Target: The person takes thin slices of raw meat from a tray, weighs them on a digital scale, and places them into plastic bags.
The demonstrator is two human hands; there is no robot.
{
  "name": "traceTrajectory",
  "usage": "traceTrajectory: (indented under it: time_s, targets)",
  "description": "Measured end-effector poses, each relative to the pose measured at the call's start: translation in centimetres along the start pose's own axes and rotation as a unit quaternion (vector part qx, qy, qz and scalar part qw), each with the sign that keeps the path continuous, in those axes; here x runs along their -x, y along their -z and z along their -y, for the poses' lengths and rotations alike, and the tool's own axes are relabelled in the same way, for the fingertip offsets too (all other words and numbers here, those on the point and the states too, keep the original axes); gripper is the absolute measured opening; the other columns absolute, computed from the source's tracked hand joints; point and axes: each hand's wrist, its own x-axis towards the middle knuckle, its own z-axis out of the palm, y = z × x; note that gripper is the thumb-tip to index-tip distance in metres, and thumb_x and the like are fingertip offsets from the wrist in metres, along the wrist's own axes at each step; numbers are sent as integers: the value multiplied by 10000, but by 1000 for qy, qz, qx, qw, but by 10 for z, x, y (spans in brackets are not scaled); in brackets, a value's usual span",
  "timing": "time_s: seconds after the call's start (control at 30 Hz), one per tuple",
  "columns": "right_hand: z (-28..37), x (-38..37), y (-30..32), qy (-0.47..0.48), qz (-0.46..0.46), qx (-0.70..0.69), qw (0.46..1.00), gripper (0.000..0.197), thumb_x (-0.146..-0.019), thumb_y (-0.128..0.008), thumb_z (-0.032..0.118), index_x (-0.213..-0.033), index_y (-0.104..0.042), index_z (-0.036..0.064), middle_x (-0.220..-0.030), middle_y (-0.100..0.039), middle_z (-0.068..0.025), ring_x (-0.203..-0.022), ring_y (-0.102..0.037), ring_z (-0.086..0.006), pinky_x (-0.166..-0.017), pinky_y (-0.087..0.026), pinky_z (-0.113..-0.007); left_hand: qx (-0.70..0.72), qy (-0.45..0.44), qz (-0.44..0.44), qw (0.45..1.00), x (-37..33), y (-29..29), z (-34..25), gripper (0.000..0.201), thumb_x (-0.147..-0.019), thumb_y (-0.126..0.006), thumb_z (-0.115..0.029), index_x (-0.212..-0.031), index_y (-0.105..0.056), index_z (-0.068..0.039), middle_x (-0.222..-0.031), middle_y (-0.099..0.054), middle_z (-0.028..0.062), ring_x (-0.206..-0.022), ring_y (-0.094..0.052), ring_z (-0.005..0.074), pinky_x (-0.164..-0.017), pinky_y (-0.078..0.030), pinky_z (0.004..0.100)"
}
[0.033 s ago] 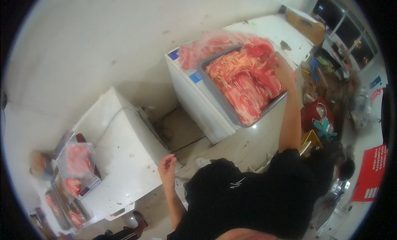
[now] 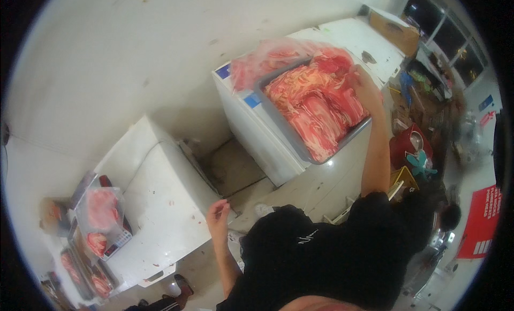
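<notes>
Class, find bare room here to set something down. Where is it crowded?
Free: the left white top, between the scale and the left hand; the far white top, between the meat tray and cardboard box, except a dark patch. Crowded: around the scale; the full tray.

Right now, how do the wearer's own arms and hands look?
The left hand and right hand look bare, without gloves, and both forearms are uncovered. The person wears a black top with a small pale marking; its right sleeve is plain black.
</notes>
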Motion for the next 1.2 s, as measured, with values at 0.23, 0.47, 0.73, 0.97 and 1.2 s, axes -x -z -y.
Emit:
traceTrajectory:
  time_s: [0.23, 0.47, 0.73, 0.97, 1.2]
  targets:
    - [41, -3, 18, 90, -62, -48, 993, 115, -1069, -530, 55, -1182, -544, 71, -872, -624, -26, -760, -583, -88, -677, -496, -250, 9, -21, 155, 988, -31, -58, -45, 193, -953, -726, -79, -1139, -717, -26, -1040, -713, 31, -957, -651, 110, -861, -520, 277]
    - [64, -8, 6, 106, 8, -291, 951, 137, -1077, -511, 57, -1202, -544, 105, -880, -638, -9, -750, -570, -75, -639, -451, -221, -67, -207, 246, 945, -84, -176, -145, 515, -908, -797, -189, -1346, -589, -15, -1275, -650, 102, -1180, -615, 215, -1026, -483, 368]
    - [98, 14, -32, 109, 96, -576, 804, 218, -1047, -577, 111, -1255, -512, 102, -861, -548, 2, -808, -539, -160, -780, -464, -316, 22, -391, 255, 884, -131, -311, -197, 675, -908, -803, -242, -1468, -493, -28, -1409, -588, 133, -1290, -563, 263, -1082, -455, 404]
    - [71, 38, -48, -12, -51, -604, 796, 297, -1069, -504, 100, -1351, -447, 173, -837, -495, 5, -648, -416, -93, -529, -347, -227, -19, -339, 283, 897, -122, -316, -181, 199, -961, -643, -75, -1141, -655, 8, -1039, -686, 195, -1002, -653, 360, -862, -503, 433]
    - [37, 22, -35, -163, -109, -657, 728, 150, -1096, -452, 126, -1240, -473, 165, -802, -448, 20, -575, -353, -67, -425, -226, -197, -74, -523, 205, 824, -124, -325, -164, 253, -819, -586, 37, -1057, -657, -11, -969, -644, 201, -947, -608, 416, -816, -468, 521]
